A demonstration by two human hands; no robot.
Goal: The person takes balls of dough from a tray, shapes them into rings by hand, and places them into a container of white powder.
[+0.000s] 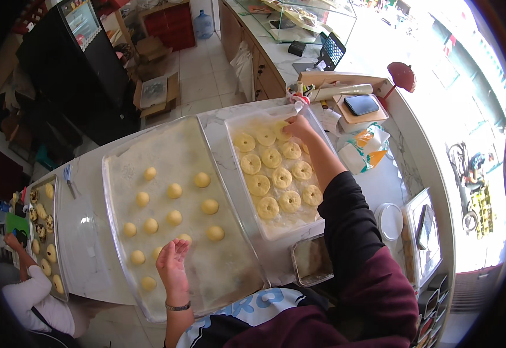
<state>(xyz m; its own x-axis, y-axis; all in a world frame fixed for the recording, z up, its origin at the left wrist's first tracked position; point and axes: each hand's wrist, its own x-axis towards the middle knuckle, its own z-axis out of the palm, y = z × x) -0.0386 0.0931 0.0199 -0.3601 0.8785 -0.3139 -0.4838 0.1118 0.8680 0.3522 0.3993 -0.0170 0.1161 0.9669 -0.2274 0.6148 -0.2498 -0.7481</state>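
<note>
My left hand hovers palm up, fingers apart, over the near part of a large floured metal tray that carries several round yellow dough balls. My right hand reaches to the far end of a white rectangular tray filled with several ring-shaped dough pieces, fingers resting on one at the back. Whether that hand grips a piece is unclear.
A small empty metal pan sits at the near edge. Another person's hand works at a tray of topped buns on the left. A phone, a bag and a white lid lie to the right.
</note>
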